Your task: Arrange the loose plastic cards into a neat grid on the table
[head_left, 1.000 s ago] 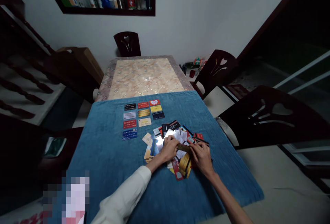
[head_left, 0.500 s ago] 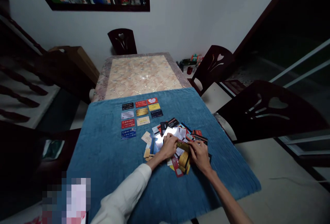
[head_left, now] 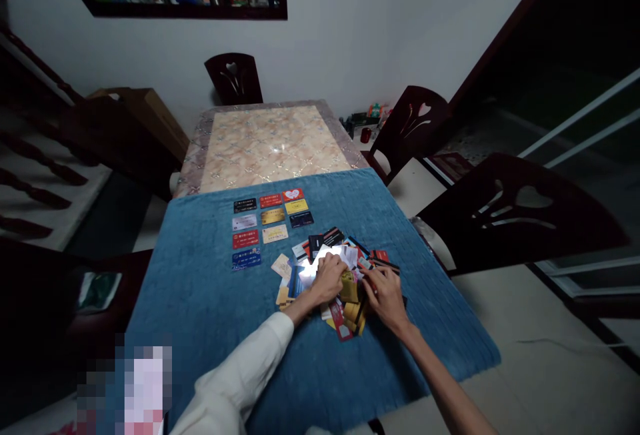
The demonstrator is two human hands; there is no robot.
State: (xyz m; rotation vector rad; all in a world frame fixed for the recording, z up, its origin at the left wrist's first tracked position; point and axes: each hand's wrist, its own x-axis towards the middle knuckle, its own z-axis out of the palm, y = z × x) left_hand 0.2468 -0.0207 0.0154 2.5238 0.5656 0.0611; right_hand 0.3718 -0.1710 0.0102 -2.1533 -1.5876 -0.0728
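Note:
My left hand is closed on the edge of a gold card, which tilts down over the pile. Facing it from the right, my right hand has bent fingers pressed together over the loose cards; what they grip, if anything, is hidden. Under and around both hands lies a heap of mixed bank-type cards, among them a red card, a yellow-gold card and a black striped card. Bright glare whitens the middle of the heap. Left of it, several cards lie face up in columns, including a blue card.
A blue cloth covers the near part of the table; a patterned tabletop shows beyond. Dark wooden chairs stand around, one at the right. A cardboard box is behind at left.
The gold card, earlier level between both hands, now hangs tilted at my left hand. My right fingers have come away from it towards the heap. The view has shifted slightly.

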